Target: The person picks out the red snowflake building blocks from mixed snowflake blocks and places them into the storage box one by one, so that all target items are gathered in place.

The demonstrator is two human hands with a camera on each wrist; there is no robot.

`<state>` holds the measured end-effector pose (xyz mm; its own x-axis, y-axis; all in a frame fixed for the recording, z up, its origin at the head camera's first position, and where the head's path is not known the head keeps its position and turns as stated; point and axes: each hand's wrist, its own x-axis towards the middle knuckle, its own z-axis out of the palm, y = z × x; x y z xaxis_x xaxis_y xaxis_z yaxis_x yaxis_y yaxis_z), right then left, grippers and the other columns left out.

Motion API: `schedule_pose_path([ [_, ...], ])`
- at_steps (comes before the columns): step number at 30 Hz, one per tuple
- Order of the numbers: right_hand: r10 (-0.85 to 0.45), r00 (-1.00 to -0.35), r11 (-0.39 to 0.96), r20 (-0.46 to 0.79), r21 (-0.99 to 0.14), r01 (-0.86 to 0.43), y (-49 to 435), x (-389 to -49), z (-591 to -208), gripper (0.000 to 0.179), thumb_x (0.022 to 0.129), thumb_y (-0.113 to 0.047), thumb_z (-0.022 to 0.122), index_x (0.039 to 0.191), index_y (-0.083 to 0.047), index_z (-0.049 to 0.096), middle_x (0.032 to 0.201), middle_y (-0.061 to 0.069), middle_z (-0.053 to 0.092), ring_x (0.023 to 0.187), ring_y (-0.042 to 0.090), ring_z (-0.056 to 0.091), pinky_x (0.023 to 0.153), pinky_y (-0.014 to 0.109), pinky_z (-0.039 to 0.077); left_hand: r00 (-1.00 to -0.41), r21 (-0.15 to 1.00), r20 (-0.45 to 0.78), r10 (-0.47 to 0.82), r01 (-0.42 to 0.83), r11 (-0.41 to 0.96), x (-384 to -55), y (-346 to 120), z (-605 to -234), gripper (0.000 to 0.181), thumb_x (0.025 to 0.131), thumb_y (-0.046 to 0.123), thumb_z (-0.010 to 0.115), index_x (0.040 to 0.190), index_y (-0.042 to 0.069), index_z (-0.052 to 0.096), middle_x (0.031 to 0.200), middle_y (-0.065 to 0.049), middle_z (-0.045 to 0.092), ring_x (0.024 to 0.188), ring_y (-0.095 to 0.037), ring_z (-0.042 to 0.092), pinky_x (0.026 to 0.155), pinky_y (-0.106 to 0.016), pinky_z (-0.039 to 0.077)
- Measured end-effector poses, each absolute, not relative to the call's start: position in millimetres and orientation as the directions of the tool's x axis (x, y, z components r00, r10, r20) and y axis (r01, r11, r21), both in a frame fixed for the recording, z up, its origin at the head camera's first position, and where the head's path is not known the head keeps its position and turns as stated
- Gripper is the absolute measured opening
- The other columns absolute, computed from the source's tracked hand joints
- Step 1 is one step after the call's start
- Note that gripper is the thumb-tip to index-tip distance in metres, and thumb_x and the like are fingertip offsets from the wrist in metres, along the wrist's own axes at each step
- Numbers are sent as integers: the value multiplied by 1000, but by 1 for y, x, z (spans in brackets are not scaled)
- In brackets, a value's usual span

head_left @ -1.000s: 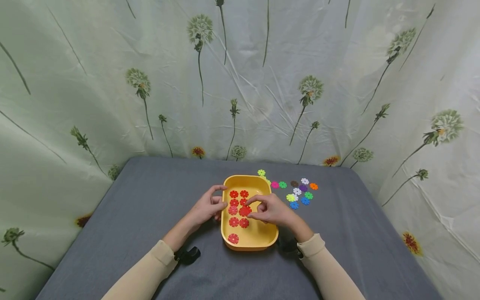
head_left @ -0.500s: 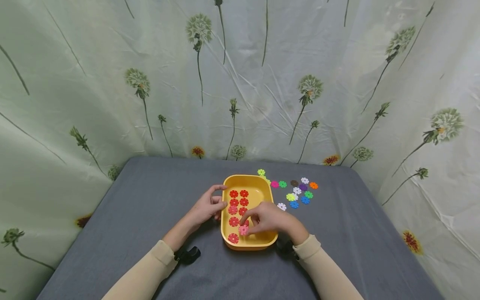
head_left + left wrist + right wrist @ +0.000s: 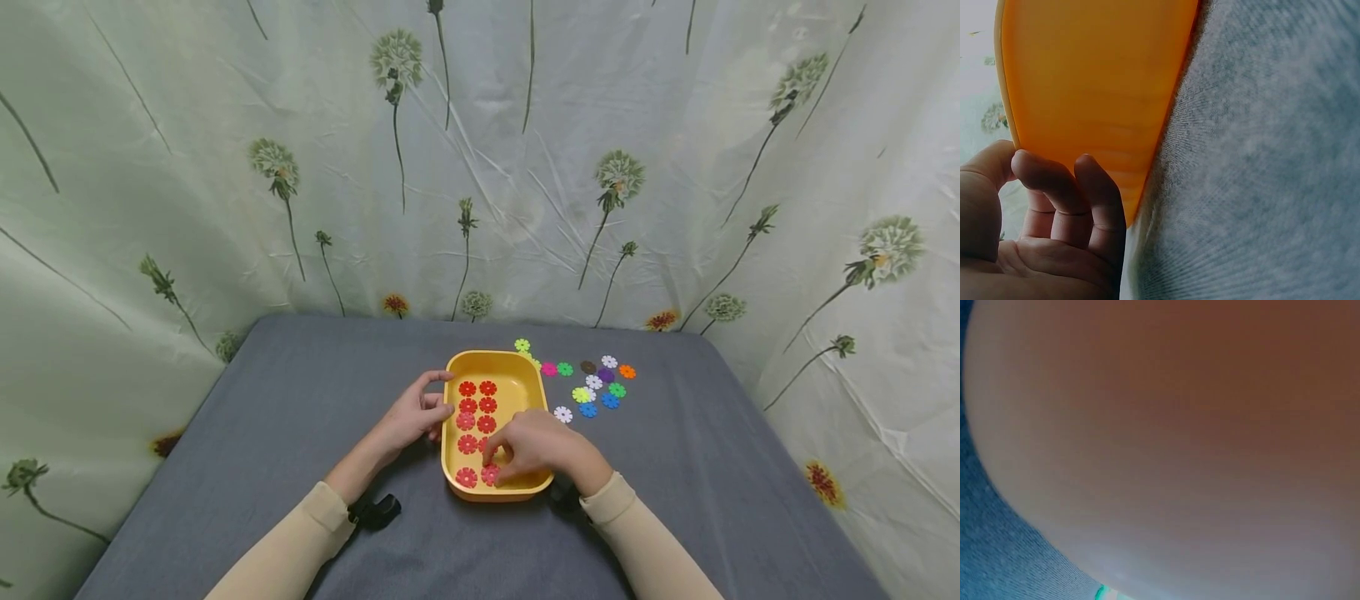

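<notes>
A yellow plastic tub [image 3: 521,392] holds two columns of red and pinkish-red flower-shaped discs [image 3: 467,444]. Its left rim is pinched between the thumb and fingers of my left hand [image 3: 408,417]; the left wrist view shows the fingers against the tub's outer wall [image 3: 1097,81]. Inside the tub's near end, my right hand [image 3: 540,446] pinches a pinkish-red flower-shaped disc [image 3: 490,475], low at the bottom of the right column. The right index finger partly covers the disc just behind it. A blurred part of the right hand [image 3: 1166,425] fills most of the right wrist view.
Several loose flower-shaped discs lie on the grey cloth right of the tub, among them a white one [image 3: 563,414], a blue one [image 3: 588,410] and an orange one [image 3: 627,372]. A yellow-green disc [image 3: 522,344] lies behind the tub. A patterned curtain [image 3: 487,167] hangs behind the table.
My right hand has moved from the middle of the tub toward its near end, bringing a pinkish-red disc to the bottom of the right column. The left hand stays on the rim.
</notes>
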<state>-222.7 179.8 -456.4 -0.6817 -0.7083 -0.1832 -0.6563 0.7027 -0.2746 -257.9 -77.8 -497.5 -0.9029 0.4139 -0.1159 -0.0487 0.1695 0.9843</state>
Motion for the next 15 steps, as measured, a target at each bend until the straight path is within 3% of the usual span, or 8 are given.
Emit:
schedule_pose_path([
  [3,-716,-676,689,-174,-335,-643,182,-224,-456,21,87,-46,87,102,-33,82,65,-16,54,58,1,46,57,19,36,-902,984,-117,416,-48,172,-258,-77,-499,61,102,14,68,154,12,38,75,-1,59,57,-16,54,55,-28,47],
  [7,-724,-679,612,-123,-569,-549,192,-227,-452,16,92,-35,84,103,-24,81,64,-11,55,56,2,46,55,18,38,-899,984,-115,422,-45,173,-258,-77,-499,59,102,14,68,153,14,39,74,-1,59,57,-17,55,56,-28,47],
  [10,-716,-698,492,-8,-715,-496,205,-230,-447,13,96,-26,80,104,-16,80,66,-3,58,57,2,45,56,19,39,-897,984,-113,427,-41,174,-258,-77,-498,57,103,17,68,153,15,39,73,0,58,57,-16,54,56,-28,48],
  [15,-640,-752,381,158,-784,-489,229,-235,-436,8,98,-13,76,104,-9,79,67,5,59,57,4,47,55,23,45,-900,983,-121,419,-52,174,-259,-80,-494,52,104,23,69,150,20,43,70,-1,59,57,-17,54,58,-30,49],
])
